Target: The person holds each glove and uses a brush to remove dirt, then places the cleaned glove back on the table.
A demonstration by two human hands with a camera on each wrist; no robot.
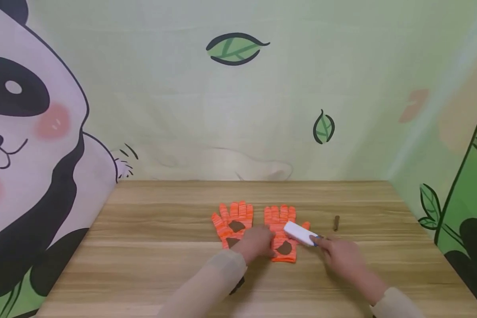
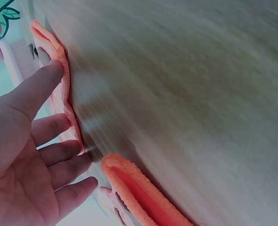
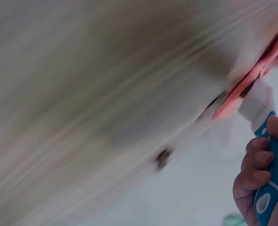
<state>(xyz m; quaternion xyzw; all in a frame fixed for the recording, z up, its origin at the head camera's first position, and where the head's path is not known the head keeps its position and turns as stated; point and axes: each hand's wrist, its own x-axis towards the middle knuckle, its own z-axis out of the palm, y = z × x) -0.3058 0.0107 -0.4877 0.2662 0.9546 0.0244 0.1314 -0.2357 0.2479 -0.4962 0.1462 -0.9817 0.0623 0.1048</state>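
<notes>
Two orange knitted gloves lie side by side on the table: the left glove [image 1: 237, 214] and the right glove [image 1: 279, 227], each with dark brown patches. My right hand [image 1: 343, 258] grips the blue handle [image 3: 270, 183] of a white-headed brush [image 1: 300, 233]. The brush head is over the thumb side of the right glove; whether its bristles touch the fabric is hard to tell. My left hand [image 2: 30, 155] has its fingers extended along the near edge of the right glove, thumb close to a brown patch. Its forearm partly covers the left glove's cuff.
A small brown strip [image 1: 336, 223] lies on the wooden table [image 1: 151, 274] to the right of the gloves. Something dark [image 1: 237, 286] shows partly from beneath the left forearm. A printed backdrop [image 1: 175, 97] with a panda and leaves stands behind the table.
</notes>
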